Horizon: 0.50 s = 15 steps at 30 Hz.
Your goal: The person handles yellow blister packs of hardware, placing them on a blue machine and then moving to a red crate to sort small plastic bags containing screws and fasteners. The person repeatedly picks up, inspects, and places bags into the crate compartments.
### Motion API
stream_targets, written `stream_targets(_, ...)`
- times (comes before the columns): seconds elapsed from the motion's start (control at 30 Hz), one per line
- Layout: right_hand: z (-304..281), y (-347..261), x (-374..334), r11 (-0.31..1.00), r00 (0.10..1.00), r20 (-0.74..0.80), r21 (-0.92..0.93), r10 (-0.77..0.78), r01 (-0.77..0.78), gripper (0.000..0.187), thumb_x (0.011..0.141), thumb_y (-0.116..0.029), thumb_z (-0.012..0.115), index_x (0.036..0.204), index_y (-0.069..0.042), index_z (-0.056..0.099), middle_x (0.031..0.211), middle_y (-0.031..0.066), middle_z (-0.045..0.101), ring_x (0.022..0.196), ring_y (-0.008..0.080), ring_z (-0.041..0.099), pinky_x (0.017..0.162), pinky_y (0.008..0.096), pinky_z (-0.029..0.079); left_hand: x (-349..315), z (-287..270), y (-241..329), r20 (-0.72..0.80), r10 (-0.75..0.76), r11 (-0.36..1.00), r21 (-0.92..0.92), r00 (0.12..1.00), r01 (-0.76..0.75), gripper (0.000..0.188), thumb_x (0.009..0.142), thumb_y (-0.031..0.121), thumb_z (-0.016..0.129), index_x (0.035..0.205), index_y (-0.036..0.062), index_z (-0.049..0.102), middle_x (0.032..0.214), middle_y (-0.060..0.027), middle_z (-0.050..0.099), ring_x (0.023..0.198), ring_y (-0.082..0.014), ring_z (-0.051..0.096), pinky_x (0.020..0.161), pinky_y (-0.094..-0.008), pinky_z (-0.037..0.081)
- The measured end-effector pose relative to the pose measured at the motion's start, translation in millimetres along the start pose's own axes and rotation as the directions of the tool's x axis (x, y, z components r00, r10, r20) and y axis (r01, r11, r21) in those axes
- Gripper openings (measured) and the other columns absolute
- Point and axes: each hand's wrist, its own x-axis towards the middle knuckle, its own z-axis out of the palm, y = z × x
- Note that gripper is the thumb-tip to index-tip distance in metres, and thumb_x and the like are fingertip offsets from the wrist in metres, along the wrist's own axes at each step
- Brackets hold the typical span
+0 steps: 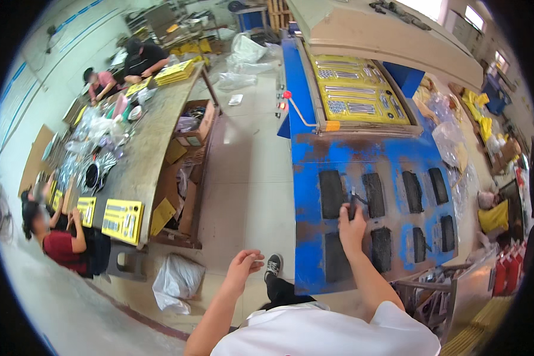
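Yellow socket-and-wrench trays [351, 98] at one o'clock are seemingly filled, the remainder unclear; a dark tool [353, 206] is held by the right hand [352, 226], nothing by the left hand [242, 268].

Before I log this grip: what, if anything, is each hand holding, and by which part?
The right hand holds a small dark tool by its near end, far end sticking out. The left hand shows nothing held.

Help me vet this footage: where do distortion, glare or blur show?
Head view: fisheye bends the left wall toward a black rim; head view: the upper-right window is blown out; head view: faint sheen on the floor; head view: the person in dark red has a blurred face, while the right hand looks fairly sharp.
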Motion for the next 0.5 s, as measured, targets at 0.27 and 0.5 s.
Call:
stream_targets(0.27,-1.3,-26.1,-0.3,0.94,0.973,-0.037,0.269,0.227,-0.209,0.014,0.107,-0.019,0.063,0.106,-0.005,0.06,0.073,0.0013,0.062,0.06,0.0089,0.058,0.055,0.0287,0.047,217.0,64.3,129.1,0.325,0.042,0.996,0.062,0.945,-0.065,0.036,0.112,0.029,0.049,0.13,0.0001,0.063,0.127,-0.0136,0.07,0.113,-0.0238,0.068,0.101,-0.0391,0.053)
stream_targets(0.5,6.6,-44.7,65.7,0.908,0.929,-0.175,0.329,0.327,-0.258,0.017,0.106,-0.017,0.062,0.111,-0.003,0.053,0.075,0.0032,0.062,0.057,0.0101,0.057,0.053,0.0283,0.046,378.7,242.9,281.3,0.033,0.262,0.87,-0.44,0.964,-0.221,0.05,0.111,0.053,0.046,0.118,0.006,0.061,0.101,-0.0068,0.065,0.093,-0.0203,0.061,0.1,-0.0383,0.048)
